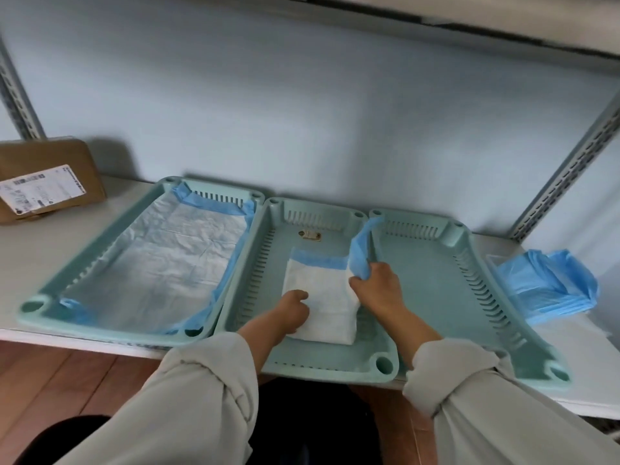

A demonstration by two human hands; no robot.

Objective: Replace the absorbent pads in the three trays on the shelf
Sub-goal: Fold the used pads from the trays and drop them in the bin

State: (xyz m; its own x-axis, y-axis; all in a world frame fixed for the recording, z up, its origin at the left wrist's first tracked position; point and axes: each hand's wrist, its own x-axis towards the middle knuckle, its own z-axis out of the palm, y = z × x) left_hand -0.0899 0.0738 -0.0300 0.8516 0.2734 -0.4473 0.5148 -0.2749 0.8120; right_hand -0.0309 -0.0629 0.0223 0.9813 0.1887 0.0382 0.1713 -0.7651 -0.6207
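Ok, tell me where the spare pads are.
Head view, far right on the shelf: the blue stack of spare pads, just right of the right tray.

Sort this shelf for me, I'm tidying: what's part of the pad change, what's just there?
Job: left tray, middle tray, right tray, folded pad, left hand, right hand, spare pads.
Idle: box.

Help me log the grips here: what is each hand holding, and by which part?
Both hold the folded pad: the right hand grips its blue edge flap, the left hand its white left side.
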